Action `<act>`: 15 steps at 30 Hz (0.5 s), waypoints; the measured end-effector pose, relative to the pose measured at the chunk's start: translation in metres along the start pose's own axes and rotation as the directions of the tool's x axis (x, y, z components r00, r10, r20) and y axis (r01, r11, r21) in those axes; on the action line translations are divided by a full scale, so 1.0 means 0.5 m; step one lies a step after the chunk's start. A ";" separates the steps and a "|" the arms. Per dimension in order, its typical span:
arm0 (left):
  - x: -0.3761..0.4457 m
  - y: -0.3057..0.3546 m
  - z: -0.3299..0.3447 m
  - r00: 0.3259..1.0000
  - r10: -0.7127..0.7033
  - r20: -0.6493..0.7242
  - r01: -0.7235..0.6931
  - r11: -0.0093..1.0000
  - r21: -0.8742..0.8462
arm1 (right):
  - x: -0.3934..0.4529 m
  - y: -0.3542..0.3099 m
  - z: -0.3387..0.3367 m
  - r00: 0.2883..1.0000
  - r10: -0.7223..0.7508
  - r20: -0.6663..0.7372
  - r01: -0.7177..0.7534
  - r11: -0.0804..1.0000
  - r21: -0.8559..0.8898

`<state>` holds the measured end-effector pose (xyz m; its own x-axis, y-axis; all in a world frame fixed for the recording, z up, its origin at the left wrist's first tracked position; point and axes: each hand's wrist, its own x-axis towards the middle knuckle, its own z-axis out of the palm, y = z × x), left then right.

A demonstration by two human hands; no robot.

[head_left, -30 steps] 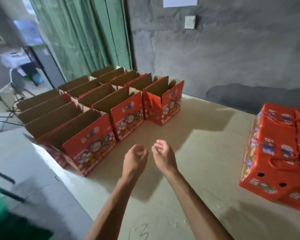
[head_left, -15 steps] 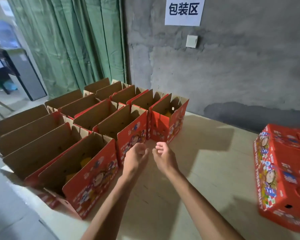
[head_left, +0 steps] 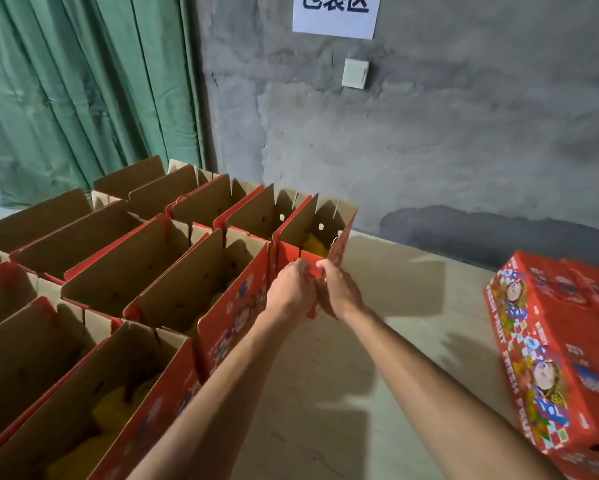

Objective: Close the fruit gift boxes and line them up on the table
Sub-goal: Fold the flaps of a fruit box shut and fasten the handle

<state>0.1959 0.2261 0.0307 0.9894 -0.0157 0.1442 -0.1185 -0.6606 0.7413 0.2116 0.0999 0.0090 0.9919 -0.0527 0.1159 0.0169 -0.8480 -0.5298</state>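
Several open red fruit gift boxes stand in two rows on the left of the table, flaps up, brown insides showing yellow fruit. The rightmost open box point(head_left: 341, 233) stands at the end of the far row. My left hand point(head_left: 293, 291) and my right hand point(head_left: 338, 291) are side by side at this box's near end, fingers curled over the top edge of its red end flap. Closed red boxes point(head_left: 547, 341) with cartoon prints lie at the right edge of the table.
The pale table top point(head_left: 395, 306) stretches between the open boxes and the closed ones. A grey concrete wall with a white paper sign point(head_left: 336, 12) and a switch plate point(head_left: 355, 73) rises behind. A green curtain point(head_left: 83, 81) hangs at the left.
Both hands moved forward from mid-air over the table and took hold of the end flap of the rightmost open box. The view came closer to the boxes.
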 end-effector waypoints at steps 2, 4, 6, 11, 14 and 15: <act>0.026 -0.003 0.012 0.998 -0.004 0.062 0.002 0.999 0.038 | 0.027 0.013 -0.005 1.000 -0.019 0.021 0.021 0.998 -0.059; 0.046 -0.010 0.021 0.994 -0.010 0.112 0.002 0.998 0.066 | 0.053 0.028 -0.009 0.998 -0.042 0.041 0.047 0.992 -0.121; 0.066 -0.018 0.025 0.990 -0.003 0.140 -0.007 0.997 0.072 | 0.086 0.038 -0.012 0.998 -0.036 0.061 0.047 0.979 -0.199; 0.083 -0.057 0.039 0.978 -0.001 0.208 0.005 1.000 -0.016 | 0.150 0.059 -0.008 0.979 -0.070 0.191 0.137 0.920 -0.366; 0.076 -0.090 0.055 0.973 -0.008 0.231 0.015 0.999 -0.029 | 0.161 0.074 -0.003 0.974 -0.063 0.218 0.167 0.848 -0.502; 0.076 -0.099 0.059 0.972 -0.010 0.235 0.014 1.000 -0.013 | 0.163 0.075 -0.002 0.974 -0.072 0.215 0.179 0.825 -0.535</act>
<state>0.2418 0.2363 -0.0199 0.9826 -0.1847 -0.0215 -0.1059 -0.6509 0.7518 0.2930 0.0635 -0.0007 0.9919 0.1235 -0.0295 0.1244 -0.9917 0.0331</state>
